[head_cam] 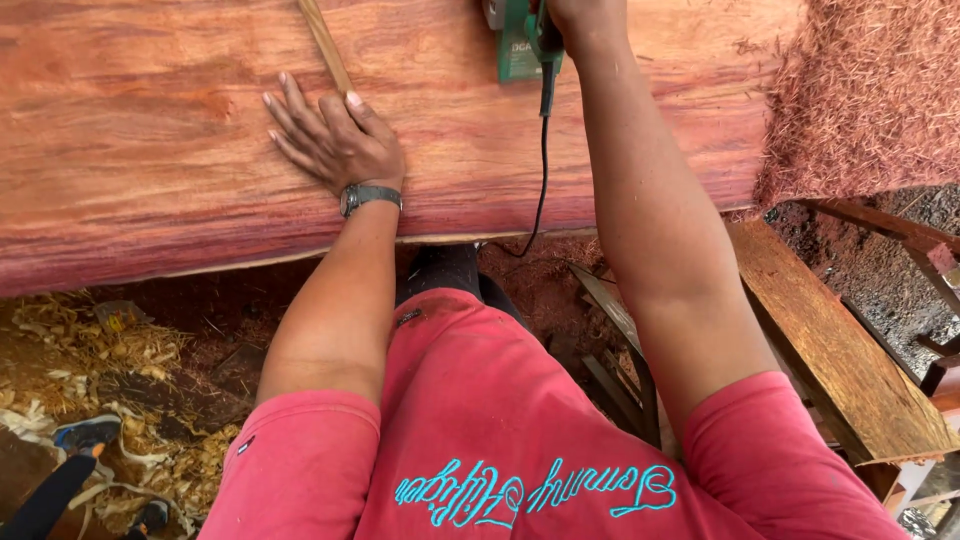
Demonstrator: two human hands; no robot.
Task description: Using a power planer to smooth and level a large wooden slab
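A wide reddish wooden slab point(150, 150) fills the upper part of the view. My left hand point(330, 140) lies flat on it, fingers spread, a watch on the wrist. A thin wooden stick point(325, 45) lies on the slab and passes beside my fingers. My right hand point(585, 12) at the top edge grips a green electric power tool point(520, 40) resting on the slab; most of the hand is cut off by the frame. The tool's black cord point(543, 160) hangs down over the slab's near edge.
A heap of reddish wood shavings point(870, 100) lies at the right end of the slab. Below right leans a brown plank point(840, 340). Pale shavings and scraps point(120, 380) cover the ground at the left, with a shoe point(88, 435) of another person.
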